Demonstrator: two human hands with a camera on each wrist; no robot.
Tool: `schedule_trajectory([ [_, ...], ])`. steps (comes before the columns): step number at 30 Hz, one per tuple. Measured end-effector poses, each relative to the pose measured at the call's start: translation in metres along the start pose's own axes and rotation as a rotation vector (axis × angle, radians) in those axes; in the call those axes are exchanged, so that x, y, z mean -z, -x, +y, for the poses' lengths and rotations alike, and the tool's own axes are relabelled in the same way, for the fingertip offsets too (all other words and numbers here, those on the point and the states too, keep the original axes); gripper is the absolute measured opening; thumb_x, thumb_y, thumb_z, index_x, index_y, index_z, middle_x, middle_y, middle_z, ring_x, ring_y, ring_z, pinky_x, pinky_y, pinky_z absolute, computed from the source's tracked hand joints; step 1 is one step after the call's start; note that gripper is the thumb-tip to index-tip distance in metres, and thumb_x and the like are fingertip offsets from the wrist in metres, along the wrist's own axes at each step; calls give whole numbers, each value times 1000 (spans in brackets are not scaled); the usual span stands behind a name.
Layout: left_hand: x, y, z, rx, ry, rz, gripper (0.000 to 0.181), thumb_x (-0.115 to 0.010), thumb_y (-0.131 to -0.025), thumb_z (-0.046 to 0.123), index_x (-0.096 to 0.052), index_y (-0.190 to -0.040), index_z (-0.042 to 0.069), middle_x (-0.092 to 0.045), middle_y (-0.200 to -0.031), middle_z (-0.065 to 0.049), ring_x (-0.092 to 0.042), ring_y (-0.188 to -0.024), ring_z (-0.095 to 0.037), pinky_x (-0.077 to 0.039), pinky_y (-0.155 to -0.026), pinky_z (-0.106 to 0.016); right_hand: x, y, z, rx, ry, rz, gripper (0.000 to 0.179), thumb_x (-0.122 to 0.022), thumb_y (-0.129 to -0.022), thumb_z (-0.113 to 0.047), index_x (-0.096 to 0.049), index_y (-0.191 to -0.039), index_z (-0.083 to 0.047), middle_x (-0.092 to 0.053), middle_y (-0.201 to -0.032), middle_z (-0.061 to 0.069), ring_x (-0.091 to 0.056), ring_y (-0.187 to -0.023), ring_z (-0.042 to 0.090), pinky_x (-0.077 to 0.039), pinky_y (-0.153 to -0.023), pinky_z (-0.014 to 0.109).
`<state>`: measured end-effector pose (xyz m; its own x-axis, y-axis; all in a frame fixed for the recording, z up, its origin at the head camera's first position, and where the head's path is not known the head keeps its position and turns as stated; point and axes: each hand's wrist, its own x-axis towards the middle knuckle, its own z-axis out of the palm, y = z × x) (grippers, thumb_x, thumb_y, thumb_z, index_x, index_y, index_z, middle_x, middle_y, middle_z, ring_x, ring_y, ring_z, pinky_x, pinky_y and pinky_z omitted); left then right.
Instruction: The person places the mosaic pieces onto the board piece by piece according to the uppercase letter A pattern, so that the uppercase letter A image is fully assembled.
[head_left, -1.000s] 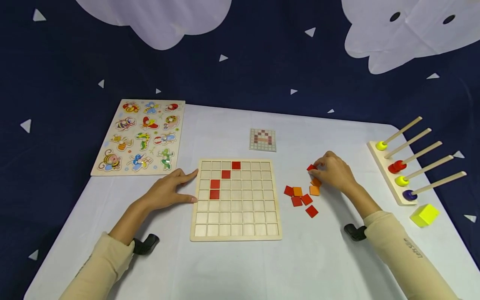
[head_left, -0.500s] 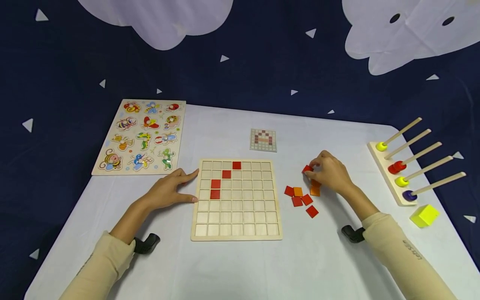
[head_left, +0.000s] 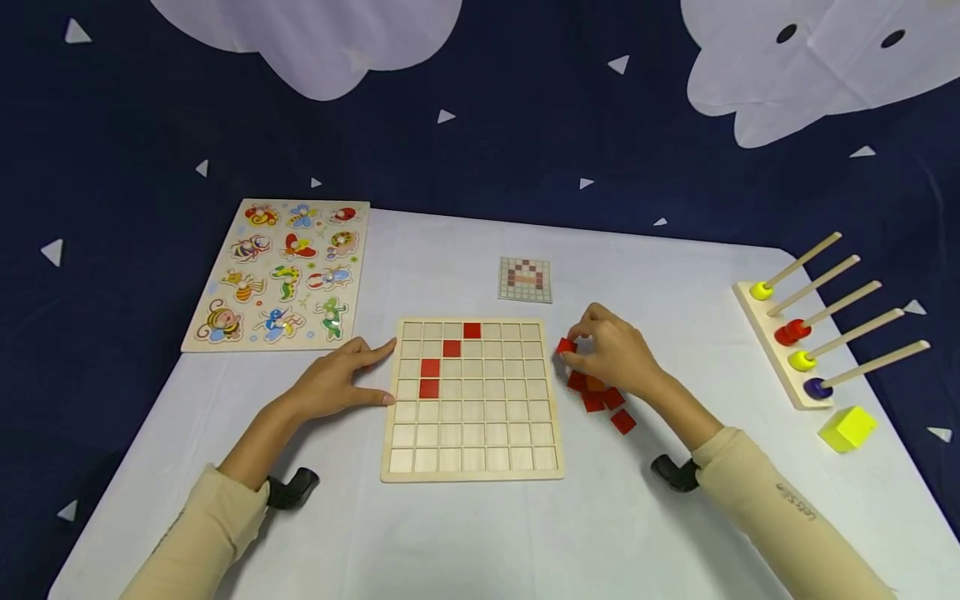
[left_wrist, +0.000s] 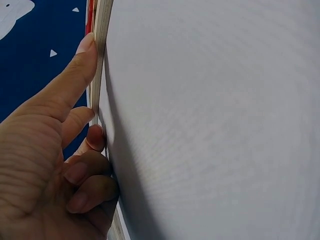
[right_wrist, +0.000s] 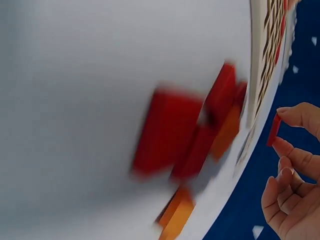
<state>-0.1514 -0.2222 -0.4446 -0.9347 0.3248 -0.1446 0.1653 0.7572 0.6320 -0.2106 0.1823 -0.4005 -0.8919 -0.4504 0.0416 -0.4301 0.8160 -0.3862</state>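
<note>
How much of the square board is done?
Done: four red squares sit in the board. In hand: the right hand pinches another red square, outside the board. Left: probably the loose squares nearby, since the small card shows a fuller pattern than the board.

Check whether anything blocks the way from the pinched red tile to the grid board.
Nothing visible does: the red tile in the right hand is just beside the right edge of the grid board. The loose tiles lie nearer the person, and the left hand touches the opposite edge.
</note>
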Motion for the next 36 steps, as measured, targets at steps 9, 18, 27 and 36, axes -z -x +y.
schedule_trajectory([
  [9, 0, 1, -2, 0, -4, 4, 89, -85, -75, 42, -45, -149, 12, -45, -90, -3, -31, -71, -15, -27, -62, -29, -22, -12, -50, 151, 17, -34, 25, -81, -80, -26, -77, -94, -5, -55, -92, 2, -53, -74, 14, -50, -66, 34],
  [18, 0, -1, -2, -9, 4, -2, 89, -84, -76, 43, -44, -150, 13, -45, -90, -3, -31, -71, -15, -27, -62, -29, -49, -14, -91, 311, 21, -93, 20, -79, -81, -25, -77, -90, -8, -52, -87, -3, -51, -73, 8, -45, -61, 23],
  [27, 1, 0, 0, -6, 5, -2, 89, -84, -76, 42, -44, -149, 13, -45, -90, -3, -32, -72, -15, -28, -62, -28, -62, -18, -121, 374, -20, -159, 18, -80, -81, -25, -75, -88, -9, -53, -89, -2, -51, -74, 8, -45, -64, 23],
  [36, 2, 0, -1, -2, 9, -4, 87, -84, -76, 43, -45, -150, 15, -46, -91, -2, -32, -72, -15, -27, -63, -29, -73, -24, -140, 394, 8, -213, 18, -78, -83, -25, -75, -90, -9, -54, -94, -1, -52, -75, 9, -45, -65, 22],
])
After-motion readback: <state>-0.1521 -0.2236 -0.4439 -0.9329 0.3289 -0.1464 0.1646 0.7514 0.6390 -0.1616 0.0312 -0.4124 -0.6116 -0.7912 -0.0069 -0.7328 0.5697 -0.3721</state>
